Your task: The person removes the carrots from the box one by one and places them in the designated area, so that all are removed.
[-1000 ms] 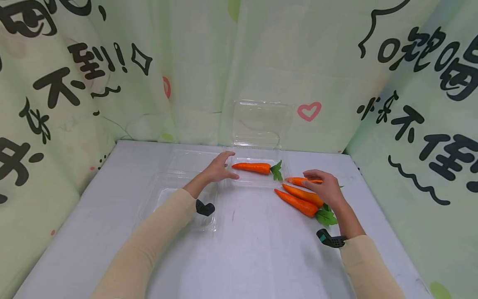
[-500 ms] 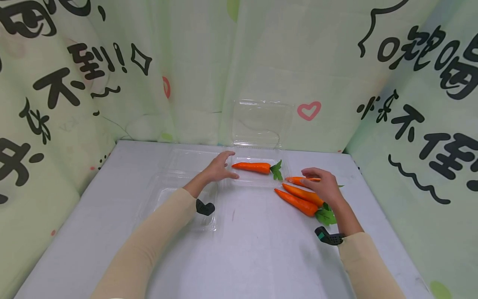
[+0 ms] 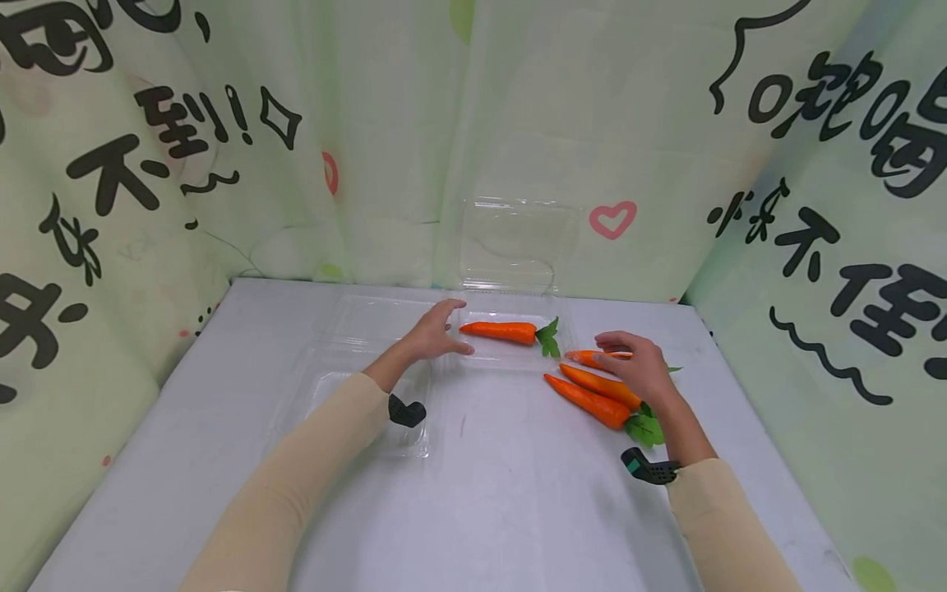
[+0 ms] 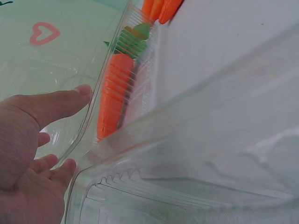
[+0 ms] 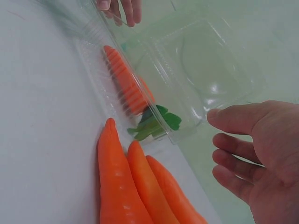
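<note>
A carrot [image 3: 497,331] with green leaves lies inside a clear plastic clamshell box [image 3: 510,363] at the table's back. Its transparent lid [image 3: 518,242] stands raised behind. My left hand [image 3: 429,334] is at the box's left end, thumb and fingers spread; in the left wrist view the thumb [image 4: 81,93] meets the rim. To the right of the box, three carrots lie side by side: a near one [image 3: 588,403], a middle one [image 3: 602,385] and a far one [image 3: 583,358]. My right hand [image 3: 638,366] hovers by the far carrot, its fingers relaxed and apart from it in the right wrist view.
Another clear plastic box [image 3: 423,423] lies unfolded on the left, partly under my left forearm. The white table [image 3: 488,510] is bounded by pale green curtains [image 3: 392,148] at the back and both sides.
My right hand and wrist have shifted very slightly left and up. The left hand, the box and the carrots have stayed where they were.
</note>
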Tool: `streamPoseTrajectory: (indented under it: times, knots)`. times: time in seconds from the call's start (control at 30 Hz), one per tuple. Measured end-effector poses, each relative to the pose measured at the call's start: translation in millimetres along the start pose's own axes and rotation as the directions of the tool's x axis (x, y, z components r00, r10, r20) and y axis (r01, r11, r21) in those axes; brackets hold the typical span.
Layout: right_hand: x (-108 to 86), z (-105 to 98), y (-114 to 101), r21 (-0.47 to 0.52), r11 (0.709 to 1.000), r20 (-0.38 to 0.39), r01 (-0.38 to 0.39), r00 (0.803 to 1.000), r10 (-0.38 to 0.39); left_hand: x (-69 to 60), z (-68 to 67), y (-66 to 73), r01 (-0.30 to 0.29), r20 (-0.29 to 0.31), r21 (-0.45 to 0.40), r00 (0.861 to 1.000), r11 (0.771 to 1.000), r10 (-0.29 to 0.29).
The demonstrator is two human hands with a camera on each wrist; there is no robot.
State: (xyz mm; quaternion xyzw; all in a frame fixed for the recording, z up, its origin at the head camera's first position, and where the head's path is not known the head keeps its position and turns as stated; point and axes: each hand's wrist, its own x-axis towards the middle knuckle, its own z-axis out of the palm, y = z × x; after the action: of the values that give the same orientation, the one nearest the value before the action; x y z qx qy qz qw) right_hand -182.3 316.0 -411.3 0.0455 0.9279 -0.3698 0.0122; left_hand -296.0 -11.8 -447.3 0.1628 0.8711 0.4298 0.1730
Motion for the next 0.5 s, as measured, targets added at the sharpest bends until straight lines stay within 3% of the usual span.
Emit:
streamPoseTrajectory:
  times: [0.5]
  knots:
    - [7.2,6.8,-4.6,0.016,1.0,0.013,0.015,1.0,-0.015,-0.1,-0.4,-0.8,-0.009,0.0,0.002,1.0,1.0,0.009]
